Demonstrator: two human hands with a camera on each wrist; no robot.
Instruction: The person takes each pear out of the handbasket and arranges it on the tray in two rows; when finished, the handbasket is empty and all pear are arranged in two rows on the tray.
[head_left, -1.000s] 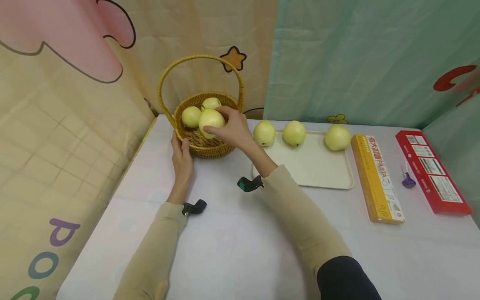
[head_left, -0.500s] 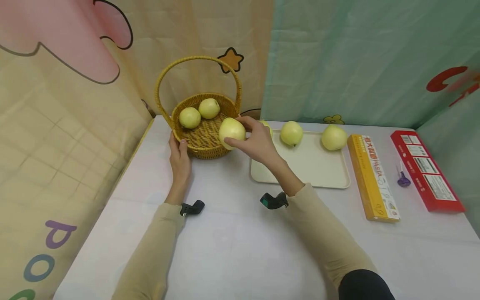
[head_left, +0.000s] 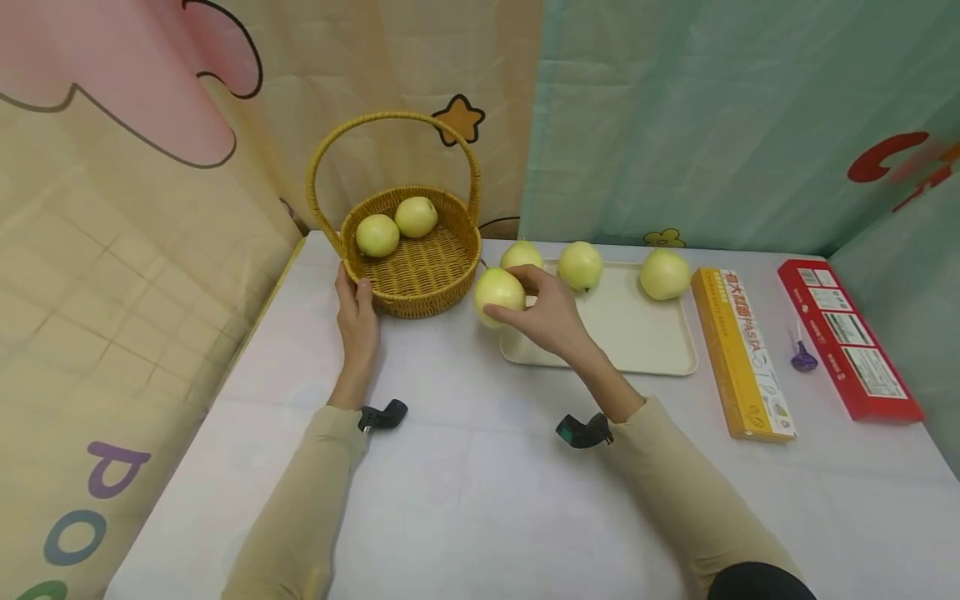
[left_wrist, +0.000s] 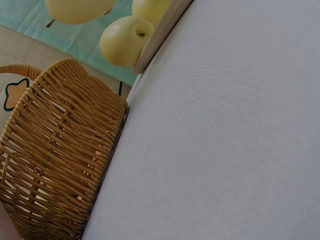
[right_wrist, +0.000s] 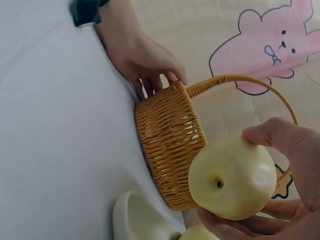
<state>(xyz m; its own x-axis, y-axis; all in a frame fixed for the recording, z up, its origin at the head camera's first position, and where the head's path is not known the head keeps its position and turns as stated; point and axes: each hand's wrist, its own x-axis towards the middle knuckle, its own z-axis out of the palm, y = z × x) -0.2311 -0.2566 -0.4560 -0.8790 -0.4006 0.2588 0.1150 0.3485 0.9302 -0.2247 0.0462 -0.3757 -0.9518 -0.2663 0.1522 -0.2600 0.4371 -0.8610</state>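
My right hand (head_left: 551, 317) grips a round pale yellow pear (head_left: 498, 296), thumb on the near side and fingers behind. It holds the pear between the basket and the tray, above the tray's left end. In the right wrist view the pear (right_wrist: 232, 177) shows its dark blossom end. My left hand (head_left: 357, 321) rests against the outer left front of a wicker basket (head_left: 423, 304), thumb near the rim and fingers extended along the wall. Two pears (head_left: 378, 236) lie inside the basket at its left and back. Three more pears (head_left: 580, 266) sit along the cream tray's (head_left: 637, 342) back edge.
Right of the tray lies a yellow pasta box (head_left: 742, 358). Past it are a purple-wrapped lollipop (head_left: 804, 358) and a red box (head_left: 851, 342). The basket's tall handle (head_left: 393, 115) arches up before the curtain (head_left: 615, 125) behind the table (head_left: 465, 500).
My right hand has lifted a pear out of the basket and carried it right, to the tray's left end. My left hand has stayed on the basket.
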